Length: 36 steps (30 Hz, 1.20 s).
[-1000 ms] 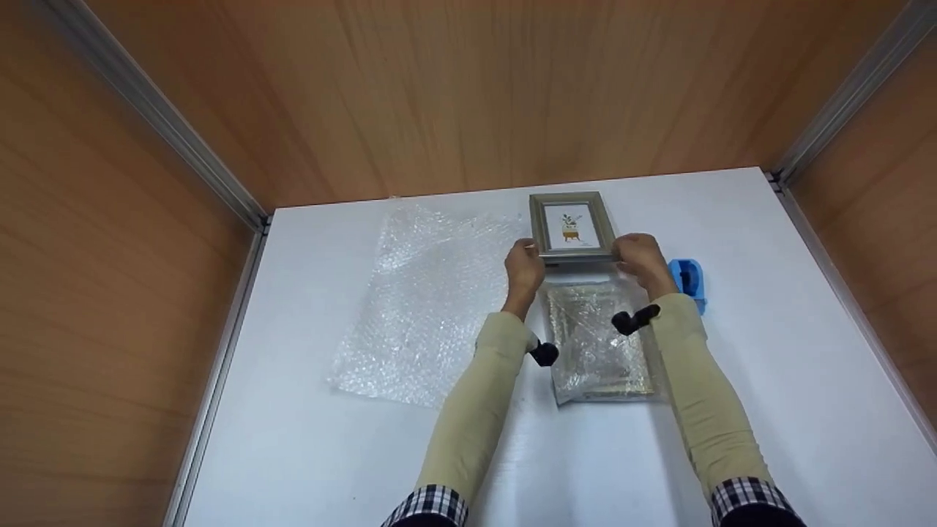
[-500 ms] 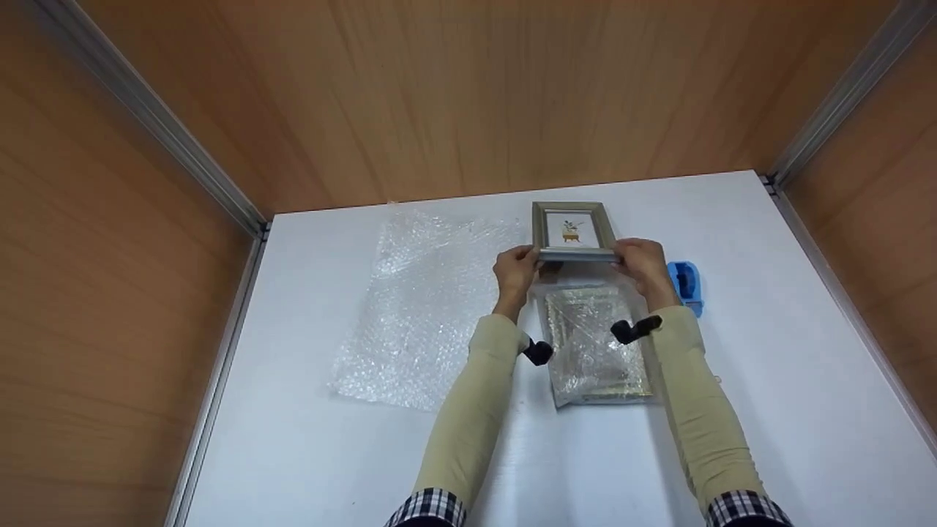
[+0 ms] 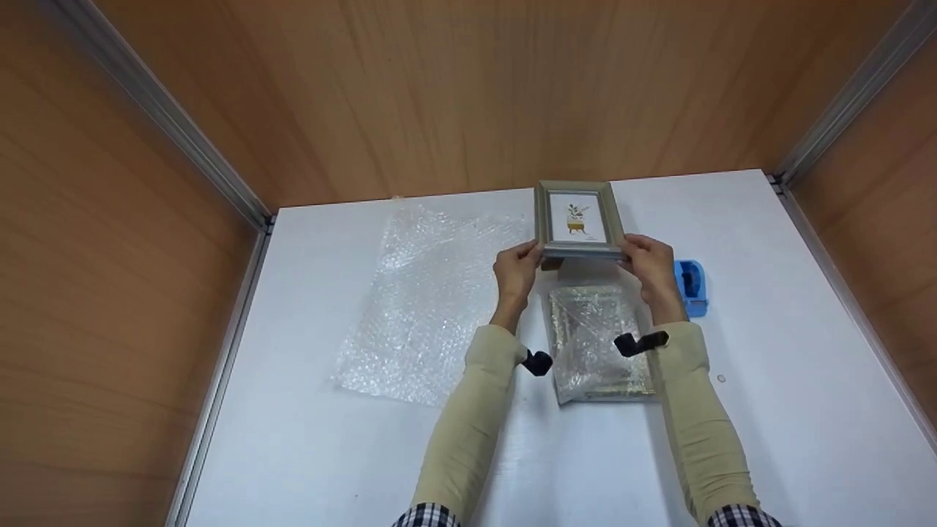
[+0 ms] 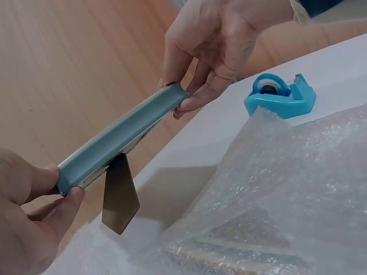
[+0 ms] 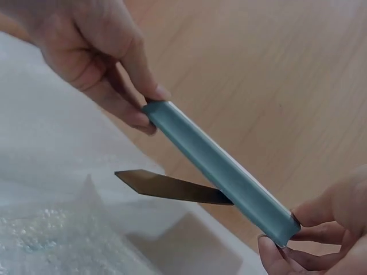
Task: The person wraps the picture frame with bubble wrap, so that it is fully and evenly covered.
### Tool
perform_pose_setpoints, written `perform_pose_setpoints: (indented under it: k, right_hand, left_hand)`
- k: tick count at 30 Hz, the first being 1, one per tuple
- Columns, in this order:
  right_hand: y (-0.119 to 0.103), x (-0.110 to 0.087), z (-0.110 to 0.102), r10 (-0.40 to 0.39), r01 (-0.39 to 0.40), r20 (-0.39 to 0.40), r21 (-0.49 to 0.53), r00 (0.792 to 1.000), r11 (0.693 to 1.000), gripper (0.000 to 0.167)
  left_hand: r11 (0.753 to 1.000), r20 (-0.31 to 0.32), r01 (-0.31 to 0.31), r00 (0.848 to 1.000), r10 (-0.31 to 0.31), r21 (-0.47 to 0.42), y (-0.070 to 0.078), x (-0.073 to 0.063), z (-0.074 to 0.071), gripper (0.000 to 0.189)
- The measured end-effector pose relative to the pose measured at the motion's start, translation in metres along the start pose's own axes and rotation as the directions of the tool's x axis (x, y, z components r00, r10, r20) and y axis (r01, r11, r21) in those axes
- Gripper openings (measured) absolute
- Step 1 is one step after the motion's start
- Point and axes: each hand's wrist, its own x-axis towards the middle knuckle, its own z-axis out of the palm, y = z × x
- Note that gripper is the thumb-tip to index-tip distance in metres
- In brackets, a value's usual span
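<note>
A picture frame (image 3: 578, 249) with a small plant print is held above the back of the white table. My left hand (image 3: 516, 274) pinches its near left corner. The near right corner sits between the thumb and fingers of my right hand (image 3: 651, 271). From the frame's back a brown stand leg (image 4: 120, 195) juts out, angled down, in both wrist views. Below the hands lies a second, ornate frame (image 3: 596, 395) covered in bubble wrap (image 4: 304, 172); part of it is hidden by the right forearm.
A flat sheet of bubble wrap (image 3: 410, 315) spreads over the table left of the hands. Right of my right hand stands a blue tape dispenser (image 3: 692, 289). Wood panels (image 3: 468, 95) wall the white table (image 3: 293, 424) at the back and sides.
Both hands have kept hold of the picture frame. It dipped toward me, then rose again and moved slightly right. The wrapped frame and the dispenser stay put.
</note>
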Motion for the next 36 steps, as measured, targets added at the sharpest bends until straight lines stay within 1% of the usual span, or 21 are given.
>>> perform_pose_setpoints:
  k: [4, 8, 13, 17, 19, 22, 28, 29, 33, 34, 36]
  right_hand:
    - [-0.004, -0.007, 0.005, -0.047, 0.047, 0.002, -0.011, 0.999, 0.999, 0.040]
    - [-0.008, -0.012, 0.011, -0.093, 0.094, 0.014, -0.023, 0.996, 0.995, 0.039]
    - [-0.010, -0.018, 0.020, -0.130, 0.131, 0.026, -0.017, 0.991, 0.991, 0.038]
    - [-0.007, -0.024, 0.030, -0.144, 0.147, 0.065, -0.040, 0.987, 0.988, 0.039]
    - [-0.006, -0.026, 0.038, -0.148, 0.152, 0.092, -0.042, 0.985, 0.987, 0.038]
    - [-0.003, -0.030, 0.051, -0.162, 0.167, 0.129, -0.034, 0.978, 0.985, 0.039]
    - [0.006, -0.037, 0.075, -0.201, 0.198, 0.187, 0.038, 0.961, 0.980, 0.036]
    - [0.008, -0.039, 0.079, -0.204, 0.199, 0.197, 0.043, 0.959, 0.979, 0.036]
    - [0.014, -0.042, 0.096, -0.194, 0.190, 0.217, 0.039, 0.957, 0.981, 0.036]
    - [0.015, -0.042, 0.100, -0.190, 0.187, 0.218, 0.034, 0.957, 0.982, 0.035]
    - [0.018, -0.042, 0.108, -0.183, 0.184, 0.225, 0.017, 0.957, 0.983, 0.035]
  left_hand:
    - [0.997, -0.028, -0.065, 0.997, 0.066, 0.041, 0.001, -0.006, -0.006, 0.031]
    - [0.988, -0.065, -0.124, 0.989, 0.130, 0.090, 0.004, -0.012, -0.013, 0.030]
    - [0.972, -0.111, -0.184, 0.973, 0.201, 0.149, 0.004, -0.020, -0.023, 0.028]
    - [0.961, -0.167, -0.204, 0.957, 0.236, 0.186, -0.001, -0.030, -0.034, 0.024]
    - [0.960, -0.209, -0.212, 0.946, 0.249, 0.185, -0.006, -0.036, -0.040, 0.023]
    - [0.961, -0.268, -0.227, 0.927, 0.263, 0.159, -0.013, -0.045, -0.050, 0.022]
    - [0.958, -0.368, -0.274, 0.885, 0.285, 0.082, -0.029, -0.060, -0.067, 0.021]
    - [0.956, -0.387, -0.281, 0.875, 0.291, 0.082, -0.031, -0.062, -0.070, 0.021]
    - [0.953, -0.442, -0.284, 0.845, 0.299, 0.103, -0.042, -0.069, -0.082, 0.021]
    - [0.954, -0.453, -0.281, 0.840, 0.299, 0.109, -0.045, -0.071, -0.084, 0.021]
    - [0.957, -0.471, -0.268, 0.834, 0.287, 0.110, -0.049, -0.073, -0.089, 0.021]
